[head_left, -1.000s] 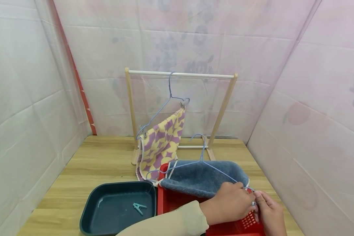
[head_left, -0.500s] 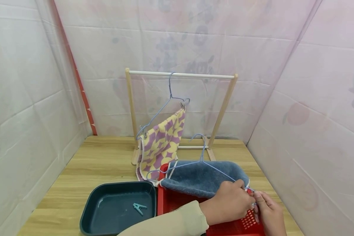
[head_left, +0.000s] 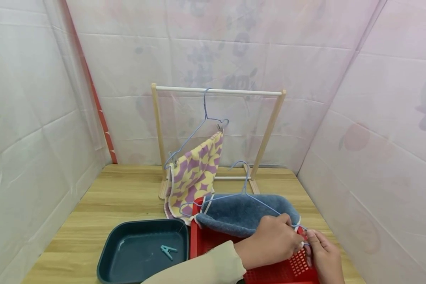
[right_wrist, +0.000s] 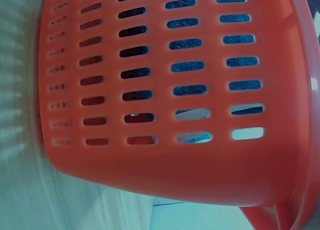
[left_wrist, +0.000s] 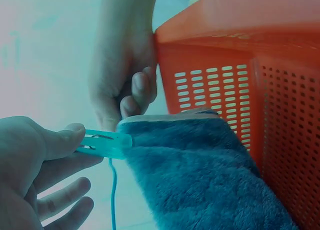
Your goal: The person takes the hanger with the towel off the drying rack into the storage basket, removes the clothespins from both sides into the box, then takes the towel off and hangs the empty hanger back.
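Note:
A blue wire clothes hanger [head_left: 263, 203] lies across a fluffy blue towel [head_left: 248, 213], which is draped over a red basket [head_left: 195, 240]. My left hand [head_left: 277, 240] reaches across to the hanger's right end. In the left wrist view, its thumb and index finger pinch a teal clothespin [left_wrist: 105, 143], whose tip is at the towel's corner; the other fingers spread away. My right hand [head_left: 324, 256] grips the hanger's right end beside the same corner, fingers curled. The right wrist view shows the slotted outer wall of the basket, and no hand.
Left of the basket, a dark green tray [head_left: 108, 252] holds another teal clothespin [head_left: 168, 251]. Behind stands a wooden rack [head_left: 269, 126], with a second hanger [head_left: 191, 136] carrying a purple and yellow cloth [head_left: 198, 169]. Light wall sheets [head_left: 369, 138] enclose the table [head_left: 74, 232].
The left hand has shifted slightly left and down around the clothespin. The hanger's hook has tilted a little to the right. The right hand stays at the hanger's end.

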### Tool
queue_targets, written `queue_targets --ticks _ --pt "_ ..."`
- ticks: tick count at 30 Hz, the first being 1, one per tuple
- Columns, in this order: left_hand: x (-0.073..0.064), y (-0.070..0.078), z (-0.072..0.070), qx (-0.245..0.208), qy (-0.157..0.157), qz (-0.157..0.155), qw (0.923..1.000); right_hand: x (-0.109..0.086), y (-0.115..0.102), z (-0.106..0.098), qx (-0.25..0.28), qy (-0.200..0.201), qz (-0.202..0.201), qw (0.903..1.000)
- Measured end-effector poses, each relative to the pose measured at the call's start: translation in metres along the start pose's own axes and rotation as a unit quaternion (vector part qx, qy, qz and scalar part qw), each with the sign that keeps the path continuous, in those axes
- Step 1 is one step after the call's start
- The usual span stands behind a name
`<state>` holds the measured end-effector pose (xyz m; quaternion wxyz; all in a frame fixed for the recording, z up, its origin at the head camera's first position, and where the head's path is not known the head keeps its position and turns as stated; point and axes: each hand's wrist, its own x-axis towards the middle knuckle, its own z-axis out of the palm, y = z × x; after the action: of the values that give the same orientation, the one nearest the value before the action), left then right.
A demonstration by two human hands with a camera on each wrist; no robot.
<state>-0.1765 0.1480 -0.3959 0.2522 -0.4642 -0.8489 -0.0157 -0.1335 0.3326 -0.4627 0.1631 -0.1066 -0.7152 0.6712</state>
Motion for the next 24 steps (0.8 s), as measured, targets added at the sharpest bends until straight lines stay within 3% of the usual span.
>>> queue_targets --ticks 5,11,19,24 --pt "-0.008 -0.011 -0.01 -0.004 0.024 -0.01 0.9997 0.0 0.0 0.0 -0.001 -0.001 0.0 1.0" --pt "-0.024 -0.028 -0.021 -0.024 0.067 -0.022 0.9972 -0.001 -0.003 0.001 -0.038 0.006 0.018 0.9991" --pt "-0.053 -0.051 -0.035 -0.081 0.13 -0.05 0.9869 -0.002 -0.006 -0.003 -0.056 0.016 0.051 0.997" --pt "-0.072 -0.067 -0.041 -0.102 0.142 -0.077 0.9815 -0.003 -0.006 -0.007 -0.062 0.002 0.035 0.9975"
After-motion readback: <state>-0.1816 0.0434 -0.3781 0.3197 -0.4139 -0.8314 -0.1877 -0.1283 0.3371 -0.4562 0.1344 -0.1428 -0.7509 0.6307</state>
